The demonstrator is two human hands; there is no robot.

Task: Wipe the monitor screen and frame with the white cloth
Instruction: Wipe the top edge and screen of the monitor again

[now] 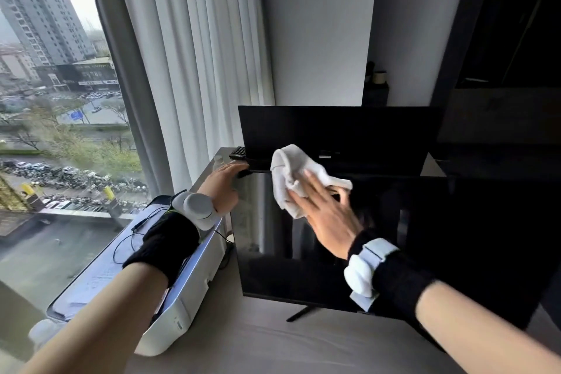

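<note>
A black monitor (318, 270) stands on the desk in front of me, its dark screen reflecting the window. My right hand (326, 212) presses a crumpled white cloth (291, 173) against the upper part of the screen, fingers spread and mostly straight, thumb tucked toward the cloth. My left hand (224, 182) holds the monitor's top left corner, fingers over the frame edge. Both wrists carry white bands over black sleeves.
A second black monitor (334, 130) stands behind the first, with a dark keyboard (238, 151) beside it. A white printer (170, 297) with a black cable lies left of the monitor by the window. White curtains (188, 55) hang behind. The monitor's stand foot (300, 314) rests on the desk (273, 349).
</note>
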